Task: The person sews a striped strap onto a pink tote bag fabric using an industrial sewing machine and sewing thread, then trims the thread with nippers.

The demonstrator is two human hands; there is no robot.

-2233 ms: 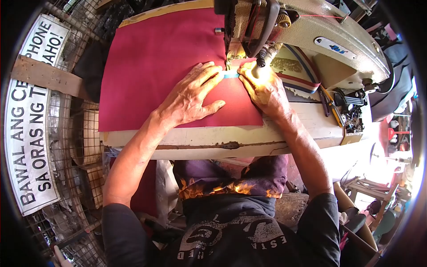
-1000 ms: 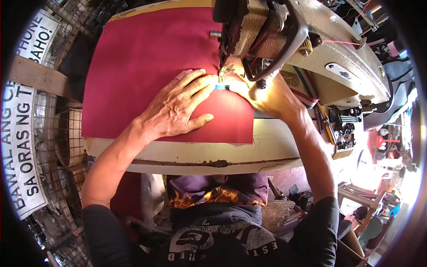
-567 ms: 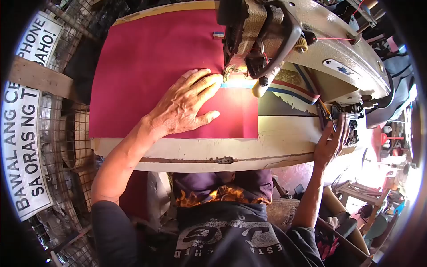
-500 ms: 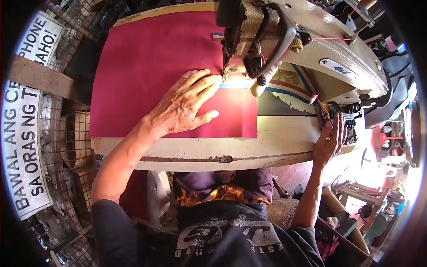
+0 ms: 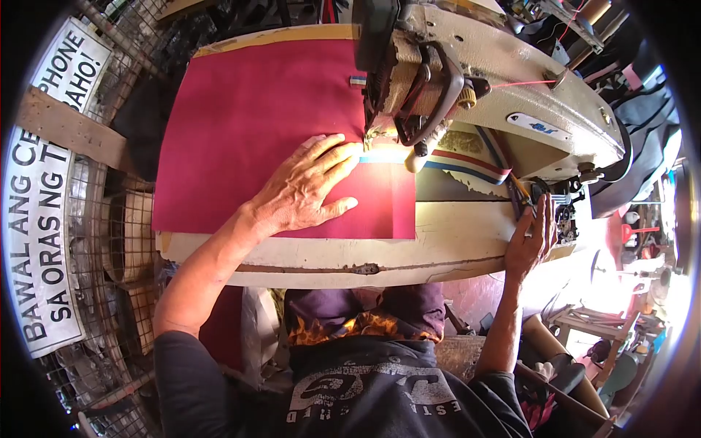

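Note:
My left hand (image 5: pixel 305 186) lies flat, fingers spread, on a dark red sheet of material (image 5: pixel 248 117). Its fingertips press beside the needle area of a sewing machine (image 5: pixel 438 80), on the near end of a striped ribbon (image 5: pixel 467 164). Blue, white and red bands run along the ribbon, which passes under the machine arm and loops at the right. At the right end of the machine bed, my right hand (image 5: pixel 531 237) has its fingers stretched out beside several slim pen-like tools (image 5: pixel 521 190). Whether its fingertips touch them is hard to make out.
A lit lamp (image 5: pixel 418 159) hangs by the needle. The pale worktable (image 5: pixel 328 255) has a chipped front edge. On the left stand a wire grid (image 5: pixel 87 255) and a lettered sign (image 5: pixel 44 219). A wooden stand (image 5: pixel 599 325) is at the right.
The whole view has shifted slightly. My left hand stays flat on the red material by the needle, and my right hand stays by the pen-like tools.

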